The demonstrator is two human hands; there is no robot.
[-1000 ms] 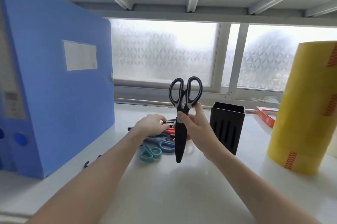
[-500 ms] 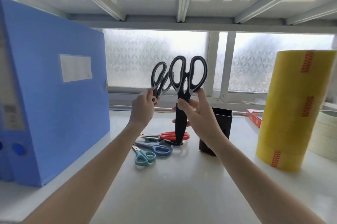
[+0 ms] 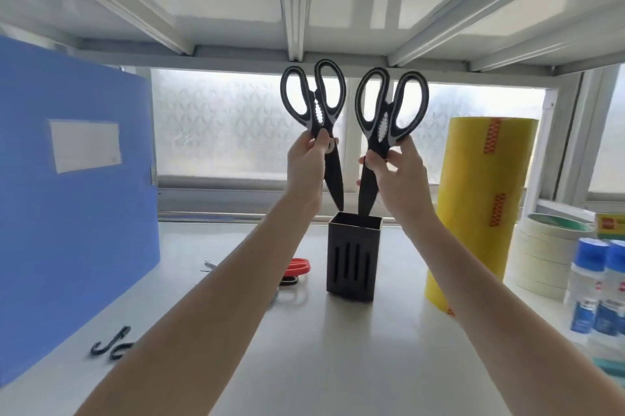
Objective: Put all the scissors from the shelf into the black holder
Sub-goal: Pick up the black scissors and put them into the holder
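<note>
So the black holder (image 3: 353,256) sits mid-shelf, nearer the back edge, and looks empty so far. Two black scissors hang right above its mouth, tips down: the left hand (image 3: 306,158) pinches the left pair (image 3: 316,111) just below the handles, the right hand (image 3: 394,168) grips the right pair (image 3: 389,114) the same way. Neither is in yet. Red scissors (image 3: 297,265) still lie on the shelf (image 3: 338,365) beside the holder (maybe more behind my left arm), so most of the job's left.
</note>
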